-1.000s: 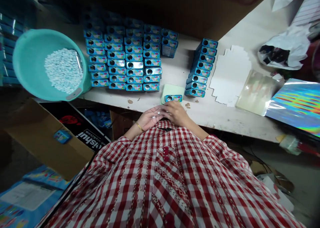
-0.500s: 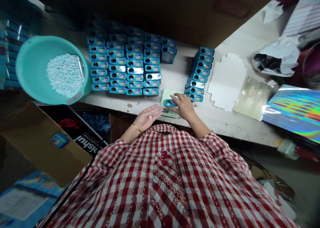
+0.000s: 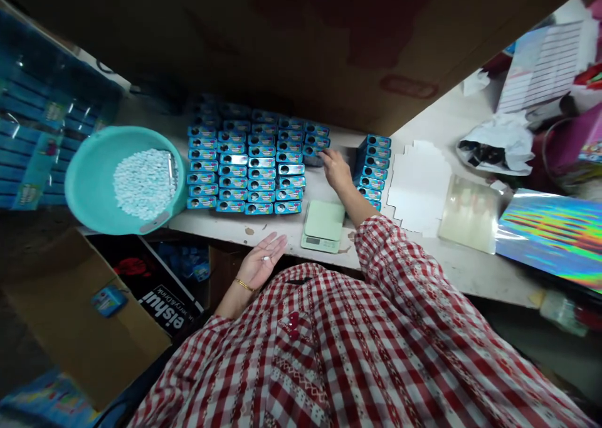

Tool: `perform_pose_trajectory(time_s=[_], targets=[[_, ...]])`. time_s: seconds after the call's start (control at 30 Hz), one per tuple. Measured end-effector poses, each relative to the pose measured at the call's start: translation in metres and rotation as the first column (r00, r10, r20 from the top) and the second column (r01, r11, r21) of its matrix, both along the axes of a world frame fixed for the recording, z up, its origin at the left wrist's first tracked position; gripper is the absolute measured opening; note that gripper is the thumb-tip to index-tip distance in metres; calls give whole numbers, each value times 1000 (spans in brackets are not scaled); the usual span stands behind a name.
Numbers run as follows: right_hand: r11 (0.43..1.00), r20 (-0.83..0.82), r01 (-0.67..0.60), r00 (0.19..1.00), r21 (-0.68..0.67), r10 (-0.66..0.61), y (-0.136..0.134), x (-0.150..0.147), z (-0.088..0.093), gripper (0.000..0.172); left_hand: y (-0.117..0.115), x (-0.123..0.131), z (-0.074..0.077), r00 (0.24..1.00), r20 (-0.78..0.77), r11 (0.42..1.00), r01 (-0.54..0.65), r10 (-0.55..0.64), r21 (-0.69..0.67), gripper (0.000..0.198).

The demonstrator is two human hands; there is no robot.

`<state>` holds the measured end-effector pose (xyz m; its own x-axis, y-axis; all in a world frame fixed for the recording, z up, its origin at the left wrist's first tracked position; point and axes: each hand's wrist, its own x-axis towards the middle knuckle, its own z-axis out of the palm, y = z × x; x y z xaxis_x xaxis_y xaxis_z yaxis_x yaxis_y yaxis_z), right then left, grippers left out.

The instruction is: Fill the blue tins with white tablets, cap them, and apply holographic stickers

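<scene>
My right hand [image 3: 337, 171] pinches the right end of a small blue tin [image 3: 311, 152] at the front of a short column of tins. Palm up, my left hand [image 3: 258, 262] is stretched out in front of the table edge, its fingers straight. A small white candy piece [image 3: 266, 259] lies on that palm. Between the hands, a pale green scale [image 3: 324, 221] sits near the table's front edge, its pan bare. Several columns of blue tins [image 3: 261, 183] with dark round openings on top stand left of the scale.
A turquoise basin [image 3: 89, 183] of white candy pieces stands at left. Another row of tins [image 3: 375, 171] is right of the scale, partly behind my right forearm. Beyond are a flat white card [image 3: 416, 183] and shiny sheets [image 3: 550, 234]. A large cardboard box [image 3: 301, 52] overhangs the back.
My right hand has moved from the scale to the back with the tin, leaving the pan bare. The left hand has drawn slightly left, with the candy piece still on it. The view has shifted.
</scene>
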<state>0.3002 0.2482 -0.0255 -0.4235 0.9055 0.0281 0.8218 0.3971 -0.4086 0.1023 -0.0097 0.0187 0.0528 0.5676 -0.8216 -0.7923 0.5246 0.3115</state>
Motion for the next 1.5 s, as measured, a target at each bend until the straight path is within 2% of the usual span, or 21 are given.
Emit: perform_pose_trajectory(time_s=[0.07,0.13,0.23,0.3,0.4,0.5,0.63,0.73,0.83,0.93,1.0,1.07,1.17,1.33,1.4,1.5], targets=[[997,-36,25,999,74,-23,-23,30,7,37,-1,-1,-3,1000,5,1000,1,-1,-18,51],[989,-30,47,999,139,-43,-60,70,17,33,-2,-1,-6,1000,9,999,9,-9,-45,41],[993,117,13,993,118,-27,-119,118,23,26,2,5,-11,999,24,996,50,-48,-79,28],[996,245,-15,970,85,-6,-145,132,17,23,6,13,-12,996,42,994,86,-83,-71,23],[994,333,9,942,111,-46,-158,135,4,20,11,28,-8,989,63,990,134,-132,-35,17],[989,328,6,943,146,-55,-161,131,5,19,12,37,-5,986,74,989,149,-147,-23,16],[991,310,23,949,132,-63,-174,116,26,18,6,37,-10,990,72,991,125,-121,-40,19],[991,278,-113,956,66,91,-181,87,37,19,1,37,-14,994,66,994,94,-90,-56,20],[966,241,-259,938,5,250,-176,52,35,22,0,40,-13,994,68,995,88,-84,-55,23],[957,201,-289,938,-1,283,-175,27,32,23,0,42,-10,994,75,995,89,-86,-44,26],[950,150,-311,940,-1,308,-185,15,34,24,-1,41,-9,993,92,997,73,-69,-38,27],[913,73,-407,910,-39,409,-201,2,38,25,-4,39,-9,993,110,999,36,-32,-38,29],[810,-7,-577,815,-108,579,-228,-18,43,28,-11,35,-12,993,120,999,8,-1,-52,33],[695,-22,-702,706,-160,708,-244,-34,41,21,-26,27,-11,987,150,994,77,-65,-76,44],[679,-47,-713,695,-172,718,-244,-34,39,19,-28,26,-8,985,160,993,86,-73,-81,47],[714,-72,-662,743,-228,666,-243,-33,36,18,-28,26,-4,986,157,997,57,-48,-57,47]])
